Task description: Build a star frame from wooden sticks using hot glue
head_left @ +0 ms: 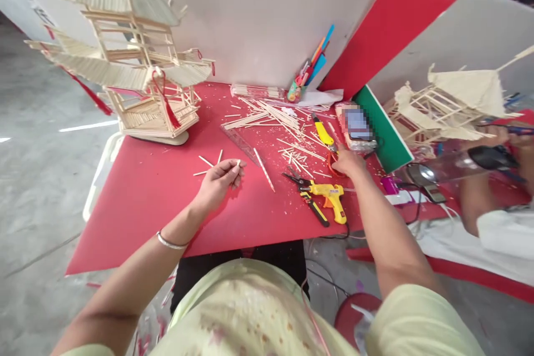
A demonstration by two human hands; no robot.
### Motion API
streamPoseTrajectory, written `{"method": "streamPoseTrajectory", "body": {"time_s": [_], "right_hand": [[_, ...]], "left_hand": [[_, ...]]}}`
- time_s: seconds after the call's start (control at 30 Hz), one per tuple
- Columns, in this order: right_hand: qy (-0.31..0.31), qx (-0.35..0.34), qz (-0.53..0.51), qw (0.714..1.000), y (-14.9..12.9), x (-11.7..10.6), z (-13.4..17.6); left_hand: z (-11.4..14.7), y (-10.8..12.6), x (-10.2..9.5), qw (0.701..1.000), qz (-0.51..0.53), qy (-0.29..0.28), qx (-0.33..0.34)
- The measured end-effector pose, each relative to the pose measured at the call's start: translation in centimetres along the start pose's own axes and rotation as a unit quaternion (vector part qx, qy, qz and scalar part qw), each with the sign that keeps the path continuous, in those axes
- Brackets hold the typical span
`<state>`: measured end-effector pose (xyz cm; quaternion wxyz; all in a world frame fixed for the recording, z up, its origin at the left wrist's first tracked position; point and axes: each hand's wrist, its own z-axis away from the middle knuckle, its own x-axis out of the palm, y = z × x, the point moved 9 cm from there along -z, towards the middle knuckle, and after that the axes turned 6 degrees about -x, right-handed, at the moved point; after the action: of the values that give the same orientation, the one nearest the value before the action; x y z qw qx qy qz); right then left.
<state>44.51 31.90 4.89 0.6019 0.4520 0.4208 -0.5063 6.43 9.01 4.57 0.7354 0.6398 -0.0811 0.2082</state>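
Observation:
My left hand (pixel 223 179) is closed in a pinch over the table, with the pale tip of a short wooden stick (pixel 238 163) showing between thumb and forefinger. My right hand (pixel 349 162) reaches to the right side of the table, its fingers at the orange-red handles of a pair of scissors (pixel 334 166). Just beyond those lies a yellow utility knife (pixel 323 132). Nearer to me are a yellow glue gun (pixel 329 196) and black-and-yellow pliers (pixel 311 200). A pencil (pixel 264 169) and a clear ruler (pixel 240 142) lie between my hands.
A stick-built pagoda (pixel 137 72) with red tassels stands at the left. Loose sticks (pixel 271 117) and cut bits cover the table's back. A pen cup (pixel 295 89), a phone (pixel 357 124) and a green board (pixel 381 130) stand behind. Another person's arm (pixel 475 189) is at the right.

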Motion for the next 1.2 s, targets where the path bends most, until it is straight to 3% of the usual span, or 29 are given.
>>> {"method": "streamPoseTrajectory", "body": {"time_s": [0.23, 0.37, 0.47, 0.57, 0.67, 0.77, 0.87, 0.97, 1.2], "right_hand": [[0.054, 0.078, -0.005, 0.995, 4.2, -2.8, 1.0], [0.172, 0.094, -0.005, 0.981, 7.2, -5.6, 4.7], [0.244, 0.073, -0.025, 0.967, 6.9, -6.8, 8.2], [0.280, -0.043, -0.104, 0.953, 1.8, -7.1, 11.6], [0.267, -0.201, -0.194, 0.922, -6.9, -6.1, 15.6], [0.267, -0.332, -0.238, 0.873, -15.7, -5.0, 20.0], [0.251, -0.379, -0.202, 0.868, -21.7, -3.4, 22.5], [0.249, -0.354, -0.172, 0.885, -23.7, -2.4, 23.0], [0.236, -0.341, -0.182, 0.892, -24.5, -2.3, 23.1]], "left_hand": [[0.3, 1.0, -1.6, 0.999, 0.013, 0.026, 0.018], [0.6, 1.4, -1.6, 0.999, 0.036, 0.031, 0.017], [0.8, 1.5, -1.6, 0.999, 0.034, 0.034, 0.015], [0.9, 1.4, -1.6, 0.999, 0.029, 0.041, 0.015], [1.0, 1.4, -1.7, 0.998, 0.027, 0.039, 0.030], [1.1, 1.6, -2.1, 0.998, 0.007, 0.040, 0.051], [1.2, 1.7, -2.7, 0.997, -0.012, 0.041, 0.070], [1.3, 1.8, -3.1, 0.996, -0.010, 0.041, 0.077], [1.7, 2.4, -2.7, 0.997, -0.005, 0.038, 0.072]]}}
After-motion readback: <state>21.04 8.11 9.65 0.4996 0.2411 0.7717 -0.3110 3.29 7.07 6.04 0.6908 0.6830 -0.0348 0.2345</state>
